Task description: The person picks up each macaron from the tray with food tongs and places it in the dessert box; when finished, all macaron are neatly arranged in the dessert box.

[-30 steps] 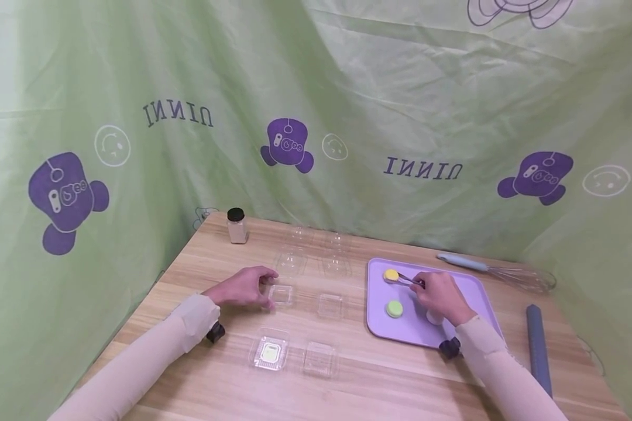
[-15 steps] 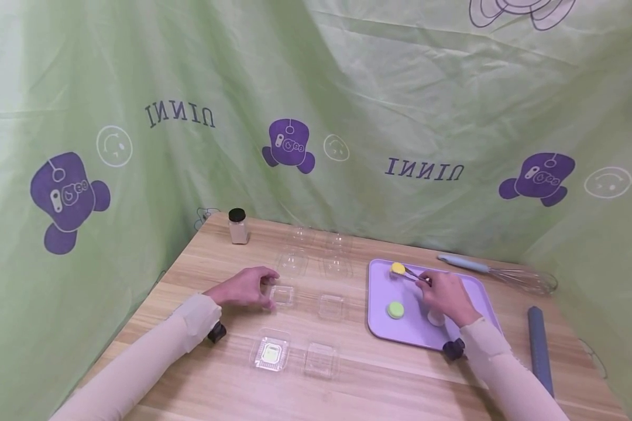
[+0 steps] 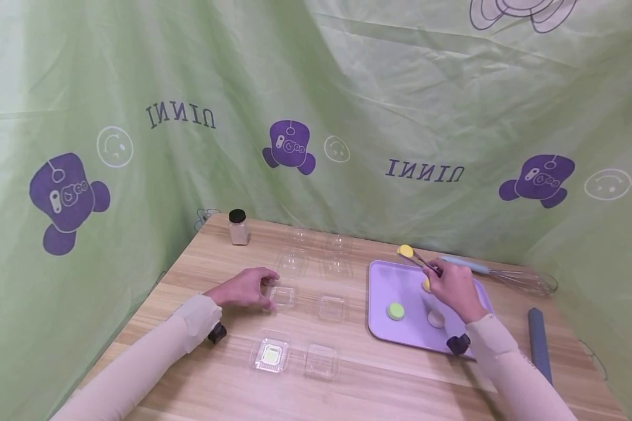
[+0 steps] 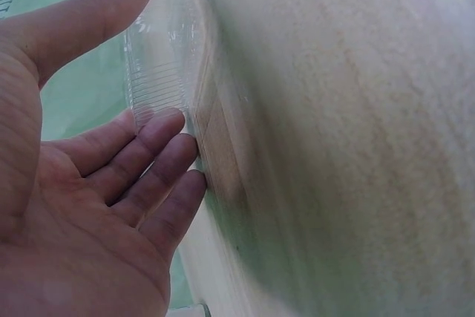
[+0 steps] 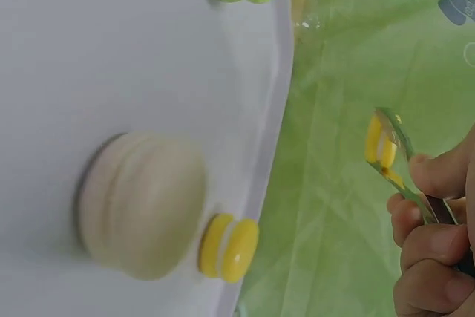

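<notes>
My left hand (image 3: 244, 287) rests at a clear plastic box (image 3: 283, 296), thumb at one side and fingertips against its ridged wall in the left wrist view. With my right hand (image 3: 455, 292) I grip small metal tongs (image 3: 423, 264). A yellow macaron (image 3: 405, 251) is pinched in their tips, raised above the far edge of the lilac tray (image 3: 400, 283). On the tray lie a green macaron (image 3: 395, 311), a pale macaron (image 3: 436, 318) and another yellow macaron (image 5: 228, 248), which my right hand partly hides in the head view.
Other clear boxes (image 3: 331, 307) stand open-lidded on the wooden table; one (image 3: 271, 354) near the front has a pale square inside. A black-capped jar (image 3: 239, 228) is at the back left. Right of the tray lie a whisk (image 3: 521, 279) and a blue-grey rod (image 3: 539, 345).
My right hand has lifted the yellow macaron with the tongs off the tray, up and slightly rightward. The left hand has stayed at the box.
</notes>
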`<state>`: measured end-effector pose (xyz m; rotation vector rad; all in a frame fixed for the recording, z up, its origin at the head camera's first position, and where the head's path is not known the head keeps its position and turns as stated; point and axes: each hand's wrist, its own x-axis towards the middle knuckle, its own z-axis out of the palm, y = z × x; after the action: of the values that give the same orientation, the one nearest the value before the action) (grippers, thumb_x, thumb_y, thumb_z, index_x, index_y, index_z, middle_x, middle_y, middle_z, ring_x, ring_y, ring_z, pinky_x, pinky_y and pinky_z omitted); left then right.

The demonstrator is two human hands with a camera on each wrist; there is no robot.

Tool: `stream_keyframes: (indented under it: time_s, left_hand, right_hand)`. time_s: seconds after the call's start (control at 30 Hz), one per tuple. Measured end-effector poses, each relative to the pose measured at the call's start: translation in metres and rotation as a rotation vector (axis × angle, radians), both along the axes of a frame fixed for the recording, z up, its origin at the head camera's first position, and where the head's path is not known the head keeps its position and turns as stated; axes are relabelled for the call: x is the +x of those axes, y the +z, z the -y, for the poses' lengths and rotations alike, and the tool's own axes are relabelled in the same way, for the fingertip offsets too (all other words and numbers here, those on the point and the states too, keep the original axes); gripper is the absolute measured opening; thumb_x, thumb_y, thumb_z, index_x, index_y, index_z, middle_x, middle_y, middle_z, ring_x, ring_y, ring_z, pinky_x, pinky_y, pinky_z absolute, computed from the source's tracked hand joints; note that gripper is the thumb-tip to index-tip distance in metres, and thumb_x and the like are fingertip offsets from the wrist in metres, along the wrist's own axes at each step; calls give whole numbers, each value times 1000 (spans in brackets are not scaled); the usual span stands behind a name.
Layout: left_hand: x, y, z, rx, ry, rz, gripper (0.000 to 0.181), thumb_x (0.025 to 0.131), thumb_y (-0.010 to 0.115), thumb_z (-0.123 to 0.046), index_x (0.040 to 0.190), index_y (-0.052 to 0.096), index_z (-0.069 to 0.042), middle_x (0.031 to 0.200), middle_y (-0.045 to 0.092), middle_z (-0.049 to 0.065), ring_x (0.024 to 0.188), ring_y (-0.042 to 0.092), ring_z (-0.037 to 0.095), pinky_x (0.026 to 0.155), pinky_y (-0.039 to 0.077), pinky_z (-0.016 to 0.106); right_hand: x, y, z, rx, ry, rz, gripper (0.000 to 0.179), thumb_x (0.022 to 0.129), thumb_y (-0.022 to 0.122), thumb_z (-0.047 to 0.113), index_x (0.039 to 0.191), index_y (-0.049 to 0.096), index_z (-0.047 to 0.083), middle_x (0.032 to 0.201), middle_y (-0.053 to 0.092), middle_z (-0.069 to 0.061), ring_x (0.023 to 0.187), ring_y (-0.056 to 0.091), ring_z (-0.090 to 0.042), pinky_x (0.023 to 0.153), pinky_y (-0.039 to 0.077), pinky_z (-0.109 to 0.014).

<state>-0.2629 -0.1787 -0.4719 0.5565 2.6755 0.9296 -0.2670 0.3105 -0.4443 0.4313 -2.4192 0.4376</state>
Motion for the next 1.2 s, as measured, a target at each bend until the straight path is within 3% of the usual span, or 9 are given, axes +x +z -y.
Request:
stream_keyframes:
  time_s: [0.13, 0.3, 0.53, 0.77, 0.97, 1.2]
  left_hand:
    - [0, 1, 0, -8, -2, -7, 85, 66, 94, -30, 138, 57, -2, 129, 67, 9, 120, 61, 26, 112, 49, 47]
    - [0, 5, -1, -13, -2, -5, 85, 67, 93, -29, 138, 56, -2, 129, 67, 10, 120, 61, 26, 112, 49, 47]
    - [-1, 5, -1, -24, -19, -24, 85, 67, 93, -30, 137, 57, 1, 129, 67, 12, 119, 62, 28, 111, 49, 49]
    - [1, 5, -2, -18, -14, -12, 85, 67, 93, -30, 138, 56, -1, 130, 67, 12, 120, 61, 28, 112, 49, 48]
    - [1, 2, -3, -10, -1, 5, 86, 66, 93, -32, 139, 57, -3, 129, 67, 9, 120, 61, 25, 112, 49, 46]
    - [0, 3, -1, -12, -17, -15, 86, 66, 93, -30, 138, 56, 0, 129, 67, 12, 119, 62, 27, 111, 50, 48]
  right_hand:
    - [-3, 7, 3, -32, 5, -76, 11, 81, 77, 6, 88, 75, -3, 62, 70, -12, 46, 52, -16, 43, 39, -35]
    - [-5, 20, 8, -56, 20, -111, 12, 82, 78, 6, 89, 76, -4, 64, 72, -14, 47, 58, -21, 45, 47, -43]
    - [-9, 40, 23, -74, 45, -78, 11, 84, 77, 8, 89, 77, -2, 64, 72, -11, 47, 50, -8, 45, 43, -31]
    - [-8, 50, 40, -85, 80, -96, 13, 85, 78, 9, 91, 76, -3, 66, 72, -12, 48, 55, -13, 46, 46, -31]
    - [-8, 57, 61, -100, 151, -154, 16, 83, 80, 9, 92, 76, -2, 70, 74, -13, 52, 63, -19, 49, 54, -41]
    - [-11, 63, 95, -78, 254, -181, 16, 84, 80, 12, 94, 77, 0, 72, 74, -10, 55, 63, -16, 50, 55, -38]
